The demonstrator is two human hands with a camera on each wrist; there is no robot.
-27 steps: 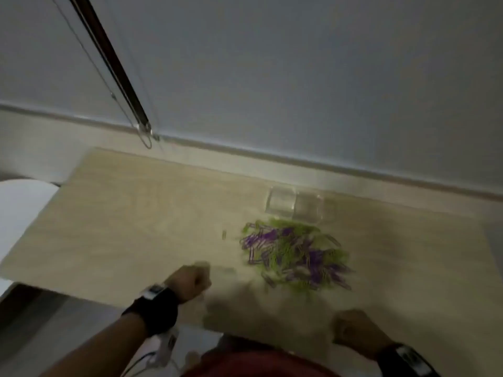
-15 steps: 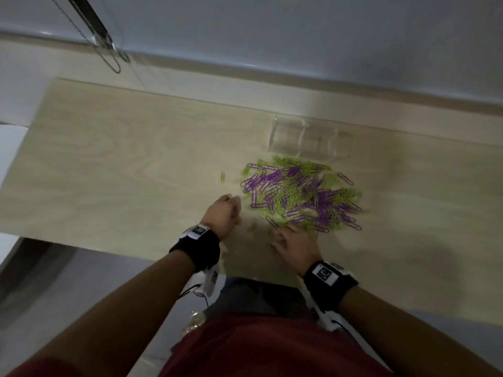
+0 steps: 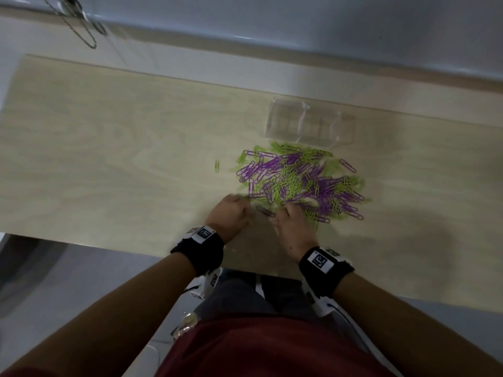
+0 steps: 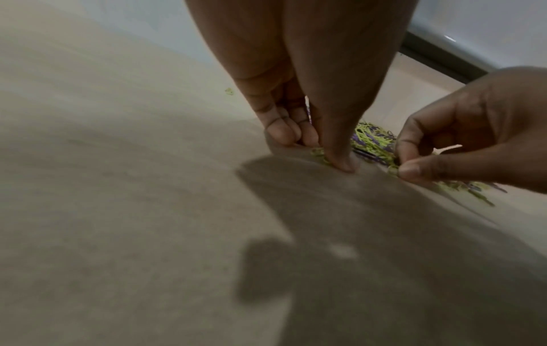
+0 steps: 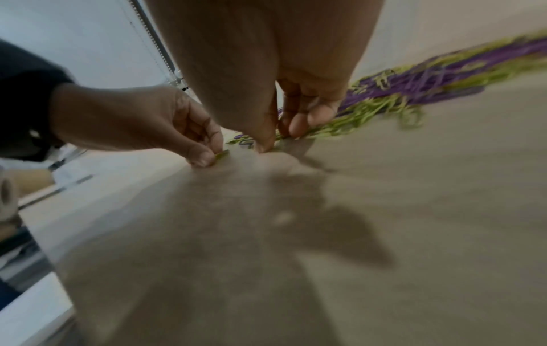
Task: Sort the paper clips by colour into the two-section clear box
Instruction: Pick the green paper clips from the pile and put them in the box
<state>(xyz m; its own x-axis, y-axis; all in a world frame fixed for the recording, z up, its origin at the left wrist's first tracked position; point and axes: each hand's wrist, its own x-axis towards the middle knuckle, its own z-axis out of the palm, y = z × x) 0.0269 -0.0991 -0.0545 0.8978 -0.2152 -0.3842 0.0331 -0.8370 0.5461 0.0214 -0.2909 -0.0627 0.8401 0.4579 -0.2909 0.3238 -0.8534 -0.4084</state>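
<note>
A mixed pile of purple and green paper clips (image 3: 299, 183) lies on the pale wooden table (image 3: 109, 159). Just beyond it stands the two-section clear box (image 3: 307, 126), which looks empty. Both hands are at the pile's near edge. My left hand (image 4: 322, 152) has curled fingers, and its thumb and forefinger pinch a green clip (image 5: 222, 154) against the table. My right hand (image 5: 279, 139) pinches a green clip (image 4: 393, 169) at the pile's rim. A purple clip (image 3: 265, 211) lies between the two hands.
One stray green clip (image 3: 217, 166) lies left of the pile. The table's near edge (image 3: 122, 246) runs just behind my wrists. A wall and a pale ledge (image 3: 272, 74) back the table, and a metal chain (image 3: 81, 31) hangs at the far left.
Both hands have come forward to the pile's near edge, the right one from the table's front edge. The head view has tilted down and closer.
</note>
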